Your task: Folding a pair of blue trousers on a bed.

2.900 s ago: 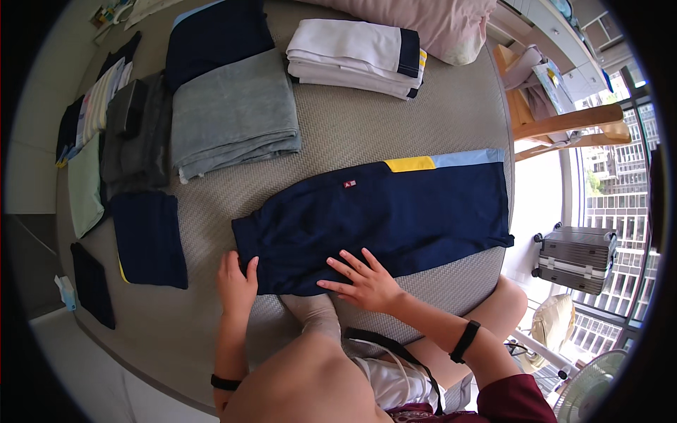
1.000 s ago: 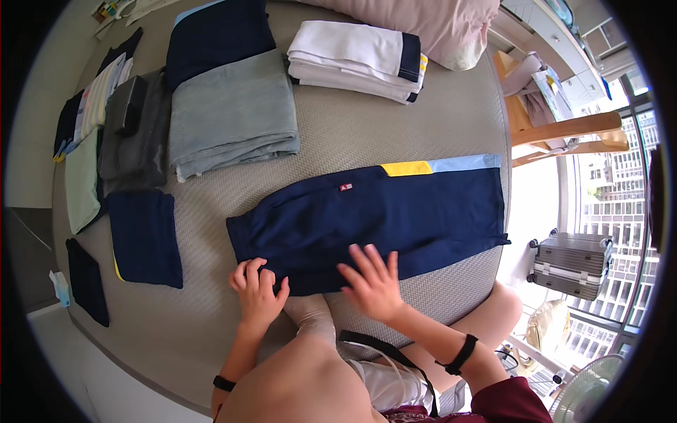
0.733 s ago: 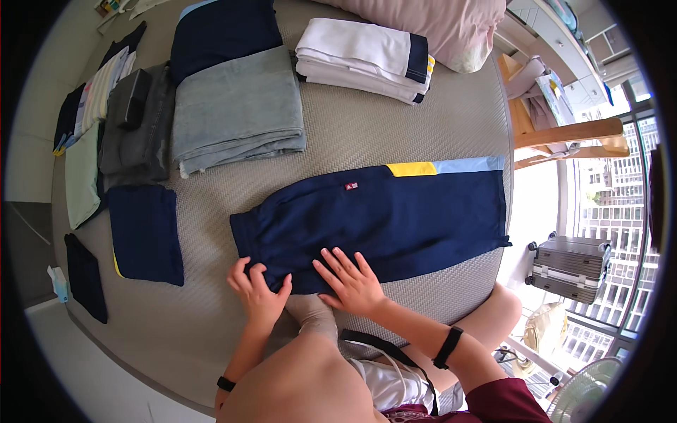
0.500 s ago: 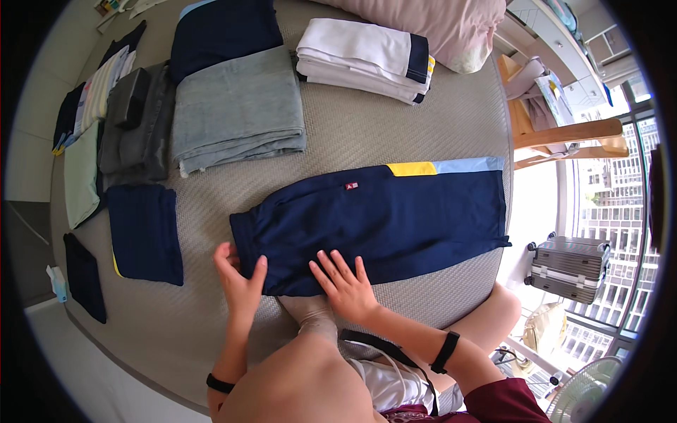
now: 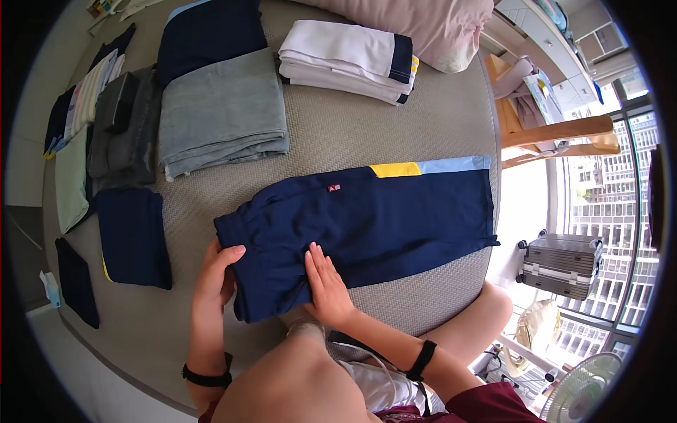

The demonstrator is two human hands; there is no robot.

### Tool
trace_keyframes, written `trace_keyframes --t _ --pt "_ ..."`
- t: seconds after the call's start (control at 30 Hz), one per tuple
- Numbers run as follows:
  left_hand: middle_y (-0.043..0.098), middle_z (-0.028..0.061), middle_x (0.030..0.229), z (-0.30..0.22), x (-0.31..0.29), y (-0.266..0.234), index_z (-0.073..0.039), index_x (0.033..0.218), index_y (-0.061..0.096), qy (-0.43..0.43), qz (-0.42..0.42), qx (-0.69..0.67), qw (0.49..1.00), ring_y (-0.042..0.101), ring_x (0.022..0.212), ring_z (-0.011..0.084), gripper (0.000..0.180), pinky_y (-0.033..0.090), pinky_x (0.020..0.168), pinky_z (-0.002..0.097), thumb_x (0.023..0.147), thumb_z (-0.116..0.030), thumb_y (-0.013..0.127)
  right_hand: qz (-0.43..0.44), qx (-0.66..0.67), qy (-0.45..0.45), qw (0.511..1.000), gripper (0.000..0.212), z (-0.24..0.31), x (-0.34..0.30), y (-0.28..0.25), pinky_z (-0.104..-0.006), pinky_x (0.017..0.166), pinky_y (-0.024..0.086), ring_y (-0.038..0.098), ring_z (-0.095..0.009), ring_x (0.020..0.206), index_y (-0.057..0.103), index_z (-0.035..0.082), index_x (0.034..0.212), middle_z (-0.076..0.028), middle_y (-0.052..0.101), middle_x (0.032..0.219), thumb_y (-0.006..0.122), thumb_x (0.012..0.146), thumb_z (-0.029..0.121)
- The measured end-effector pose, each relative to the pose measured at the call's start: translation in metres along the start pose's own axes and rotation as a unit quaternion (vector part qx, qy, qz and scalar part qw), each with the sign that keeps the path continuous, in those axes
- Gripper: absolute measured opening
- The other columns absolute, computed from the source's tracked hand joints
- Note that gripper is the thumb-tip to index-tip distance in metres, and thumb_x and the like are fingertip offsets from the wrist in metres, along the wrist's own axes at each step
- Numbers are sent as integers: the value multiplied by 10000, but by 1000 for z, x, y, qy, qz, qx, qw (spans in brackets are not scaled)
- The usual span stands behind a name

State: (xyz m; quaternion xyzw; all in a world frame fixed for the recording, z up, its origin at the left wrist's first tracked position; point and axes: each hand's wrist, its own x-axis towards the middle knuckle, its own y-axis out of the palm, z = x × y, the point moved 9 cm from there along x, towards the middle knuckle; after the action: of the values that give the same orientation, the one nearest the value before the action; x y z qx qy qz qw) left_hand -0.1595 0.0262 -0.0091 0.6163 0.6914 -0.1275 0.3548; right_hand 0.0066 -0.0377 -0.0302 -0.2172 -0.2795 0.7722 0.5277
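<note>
Navy sports trousers (image 5: 395, 218), doubled lengthwise, lie across the grey woven mat in front of me. Along their far edge run a yellow patch and a light blue stripe, and a small red tag sits near the waist. My left hand (image 5: 220, 271) grips the waistband at the left end, thumb on top and the other fingers curled under it, partly hidden. Holding nothing, my right hand (image 5: 328, 289) rests on the near edge with fingers stretched out and close together. Between the two hands the cloth is wrinkled, and its waist end slants toward me.
Folded grey jeans (image 5: 222, 113), a white clothing stack (image 5: 345, 60) and a folded navy garment (image 5: 134, 236) lie beyond and left. A pink pillow (image 5: 423, 28) is at the back. Right of the bed are a wooden chair (image 5: 557, 134), a suitcase (image 5: 562, 264) and a fan (image 5: 582, 388).
My left hand has closed on the waistband and pulled that end toward me, bunching the cloth. My right hand's spread fingers have drawn together on the near edge.
</note>
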Motion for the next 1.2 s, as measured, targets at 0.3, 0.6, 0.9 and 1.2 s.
trace_keyframes --t 0.3,0.6,0.9,1.2 --pt "539 149 1108 -23 -15 71 28 1251 390 38 96 -8 995 593 913 169 626 519 665 269 718 -194 632 -12 188 7 982 961 1 -10 -35 -445 1121 114 84 -404 1381 141 -24 1425 -244 79 1490 492 530 -30" --pt "564 95 976 -13 2 177 -28 1182 372 49 228 52 971 591 875 152 467 517 711 287 827 -177 637 -197 495 232 814 613 -65 -61 -36 -343 1068 271 320 -301 1325 257 -38 1389 -195 311 1438 546 856 48" --pt "550 51 975 -34 43 187 -42 994 536 493 192 398 750 513 923 187 198 395 879 336 861 -180 585 -252 760 351 485 404 -102 -81 -25 -400 1037 350 446 -230 1231 401 42 1303 -79 466 1330 502 912 57" --pt "568 82 1143 -5 105 196 -30 1253 480 246 339 348 839 521 1065 160 415 376 957 315 923 -277 530 -131 827 318 445 437 -98 -77 -16 -381 1068 286 397 -209 1258 405 3 1309 -80 457 1338 516 924 178"
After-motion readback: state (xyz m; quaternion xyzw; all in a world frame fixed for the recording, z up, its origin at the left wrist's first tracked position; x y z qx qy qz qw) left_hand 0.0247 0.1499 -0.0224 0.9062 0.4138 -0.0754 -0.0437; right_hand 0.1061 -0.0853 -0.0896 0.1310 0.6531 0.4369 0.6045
